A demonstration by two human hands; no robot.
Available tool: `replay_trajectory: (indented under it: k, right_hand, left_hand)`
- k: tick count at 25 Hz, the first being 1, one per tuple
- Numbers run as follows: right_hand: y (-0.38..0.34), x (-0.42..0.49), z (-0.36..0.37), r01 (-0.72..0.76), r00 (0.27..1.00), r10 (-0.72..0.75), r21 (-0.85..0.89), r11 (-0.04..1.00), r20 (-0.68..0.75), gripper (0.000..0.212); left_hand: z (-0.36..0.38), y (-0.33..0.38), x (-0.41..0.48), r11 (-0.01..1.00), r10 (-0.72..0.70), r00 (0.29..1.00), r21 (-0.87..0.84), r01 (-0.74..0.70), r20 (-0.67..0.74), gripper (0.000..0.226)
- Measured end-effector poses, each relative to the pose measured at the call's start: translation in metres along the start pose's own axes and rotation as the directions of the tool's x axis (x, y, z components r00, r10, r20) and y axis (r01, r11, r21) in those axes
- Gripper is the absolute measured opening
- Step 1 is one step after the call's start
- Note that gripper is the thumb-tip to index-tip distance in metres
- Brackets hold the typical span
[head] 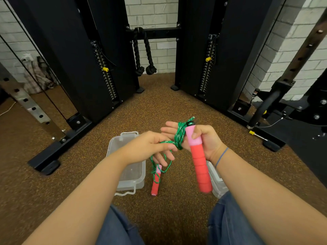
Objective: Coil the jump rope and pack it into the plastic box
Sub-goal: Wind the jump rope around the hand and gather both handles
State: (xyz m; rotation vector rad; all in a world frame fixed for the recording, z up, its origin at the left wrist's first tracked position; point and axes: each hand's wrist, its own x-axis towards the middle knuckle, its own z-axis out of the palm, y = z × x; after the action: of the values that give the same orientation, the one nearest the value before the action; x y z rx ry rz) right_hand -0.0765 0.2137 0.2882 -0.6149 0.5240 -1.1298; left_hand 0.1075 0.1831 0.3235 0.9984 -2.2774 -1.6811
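My right hand [207,142] holds one red and pink handle [200,167] of the jump rope upright, thumb pressed on its pink top. Several turns of green rope [179,135] are wound round that hand's palm and fingers. My left hand [152,145] pinches the rope just left of the coil. A loose stretch of rope hangs down to the second red handle [156,184], which dangles near the floor. The clear plastic box [131,174] stands open on the floor under my left forearm.
A clear lid [216,181] lies on the floor to the right, partly behind the held handle. Black cable-machine towers [70,59] and their base bars [58,147] flank the brown speckled floor. My knees in jeans are at the bottom.
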Motion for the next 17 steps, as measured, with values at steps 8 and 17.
replay_trajectory:
  k: [8, 17]
  right_hand:
    - [-0.008, -0.015, 0.006, -0.181, 0.979, 0.204, -0.466, 0.866, -0.001, 0.079]
    - [0.017, -0.014, 0.017, -0.256, 0.917, 0.377, -0.53, 0.808, 0.132, 0.084]
  left_hand:
    - [-0.009, 0.002, -0.003, 0.986, -0.04, 0.999, -0.159, 0.045, 0.03, 0.021]
    - [-0.013, 0.001, 0.001, 0.994, 0.055, 0.976, -0.078, -0.072, -0.209, 0.022]
